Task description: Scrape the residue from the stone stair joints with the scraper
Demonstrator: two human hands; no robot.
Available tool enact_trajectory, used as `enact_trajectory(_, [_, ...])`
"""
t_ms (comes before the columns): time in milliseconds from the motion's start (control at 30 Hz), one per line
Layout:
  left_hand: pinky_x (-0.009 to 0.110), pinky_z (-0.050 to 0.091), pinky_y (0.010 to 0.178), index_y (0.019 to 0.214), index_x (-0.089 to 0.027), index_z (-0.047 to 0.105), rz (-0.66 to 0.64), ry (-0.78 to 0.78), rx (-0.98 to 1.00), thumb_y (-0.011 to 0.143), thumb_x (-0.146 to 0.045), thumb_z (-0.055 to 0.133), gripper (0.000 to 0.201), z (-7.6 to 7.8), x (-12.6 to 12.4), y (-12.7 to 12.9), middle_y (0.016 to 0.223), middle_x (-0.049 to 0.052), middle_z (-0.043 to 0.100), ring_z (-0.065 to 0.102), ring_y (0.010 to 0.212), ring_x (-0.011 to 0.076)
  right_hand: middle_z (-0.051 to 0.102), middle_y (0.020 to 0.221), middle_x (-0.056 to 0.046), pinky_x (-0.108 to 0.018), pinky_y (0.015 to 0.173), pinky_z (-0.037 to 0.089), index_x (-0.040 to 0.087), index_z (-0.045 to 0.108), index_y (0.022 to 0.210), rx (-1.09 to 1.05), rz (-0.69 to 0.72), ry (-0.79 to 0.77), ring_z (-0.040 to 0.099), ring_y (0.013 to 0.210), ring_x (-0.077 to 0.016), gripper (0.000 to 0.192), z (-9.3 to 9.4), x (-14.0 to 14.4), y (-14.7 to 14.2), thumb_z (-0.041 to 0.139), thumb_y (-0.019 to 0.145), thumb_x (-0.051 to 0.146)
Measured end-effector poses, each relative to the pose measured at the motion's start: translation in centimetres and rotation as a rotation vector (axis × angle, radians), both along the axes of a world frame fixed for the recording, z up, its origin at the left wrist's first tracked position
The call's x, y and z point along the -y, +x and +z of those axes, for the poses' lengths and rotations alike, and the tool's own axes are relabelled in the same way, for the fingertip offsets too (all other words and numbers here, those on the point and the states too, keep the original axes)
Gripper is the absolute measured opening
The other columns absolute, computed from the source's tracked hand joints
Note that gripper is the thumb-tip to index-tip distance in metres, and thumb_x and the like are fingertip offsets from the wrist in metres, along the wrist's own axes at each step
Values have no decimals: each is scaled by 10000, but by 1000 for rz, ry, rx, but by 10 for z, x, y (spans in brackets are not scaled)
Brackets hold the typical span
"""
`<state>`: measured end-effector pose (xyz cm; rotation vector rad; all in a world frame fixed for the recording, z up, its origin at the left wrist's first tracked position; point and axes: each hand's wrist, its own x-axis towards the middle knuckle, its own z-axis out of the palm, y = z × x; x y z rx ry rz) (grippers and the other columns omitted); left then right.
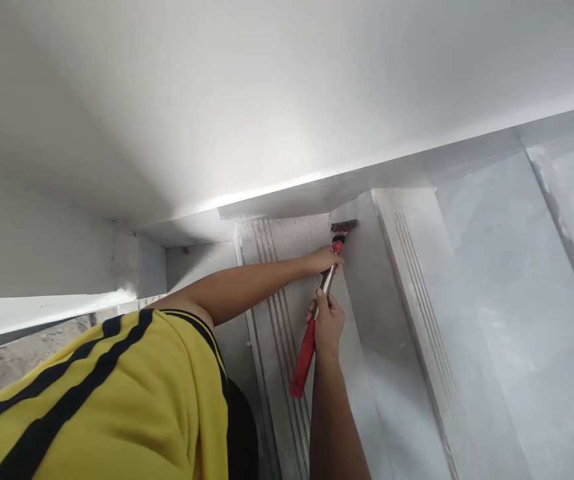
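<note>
A long-handled scraper (305, 360) with a red grip, a metal shaft and a wide flat blade slants across a stair tread. My left hand (323, 260) is closed round the upper shaft, just below the blade. Lower down, my right hand (327, 321) wraps the shaft where it meets the red grip, thumb lying along it. The blade (344, 226) touches or nearly touches the base of the riser (367, 233), close to the side wall; exact contact is hard to tell. White dust marks the grooved tread (291, 233) beneath my hands.
A big white wall (267, 100) rises along the stairs, with a grey skirting band (397, 172) at its foot. Another grooved step (417, 253) lies to the right, with more pale steps beyond. Rough, debris-covered ground (31, 353) shows at lower left.
</note>
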<state>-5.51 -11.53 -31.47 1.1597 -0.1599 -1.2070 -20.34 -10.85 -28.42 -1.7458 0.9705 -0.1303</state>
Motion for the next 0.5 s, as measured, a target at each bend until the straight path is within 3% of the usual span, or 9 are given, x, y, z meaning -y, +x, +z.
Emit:
enact_trajectory(200, [226, 418, 431, 580, -145, 415, -111, -1, -34, 767, -87, 508, 218, 0, 4, -41, 462, 28, 517, 487, 378, 122, 495, 500, 20, -211, 382, 342, 169, 503, 649, -72, -85, 1, 457, 383, -100, 398, 7, -10, -43, 499, 820, 528])
enact_trajectory(267, [223, 415, 433, 591, -149, 414, -70, 10, -21, 778, -105, 506, 213, 0, 5, -30, 460, 18, 508, 482, 378, 118, 497, 497, 19, -213, 385, 342, 168, 502, 645, -43, -46, 9, 460, 380, -100, 393, 8, -7, -30, 509, 816, 522])
enact_trajectory(433, [218, 429, 471, 649, -158, 418, 68, 6, 23, 805, -160, 494, 173, 2, 1, 30, 481, -4, 499, 482, 405, 103, 483, 459, 29, -214, 390, 335, 172, 489, 621, 25, 57, -9, 445, 367, -97, 364, 5, 7, 34, 529, 807, 482])
enact_trajectory(500, [223, 447, 496, 661, -158, 415, 77, 1, 20, 800, -159, 498, 162, 2, 0, 33, 492, -7, 504, 482, 412, 98, 490, 473, 30, -217, 384, 330, 174, 487, 632, 25, 47, 2, 448, 364, -98, 356, 4, 6, 36, 528, 806, 481])
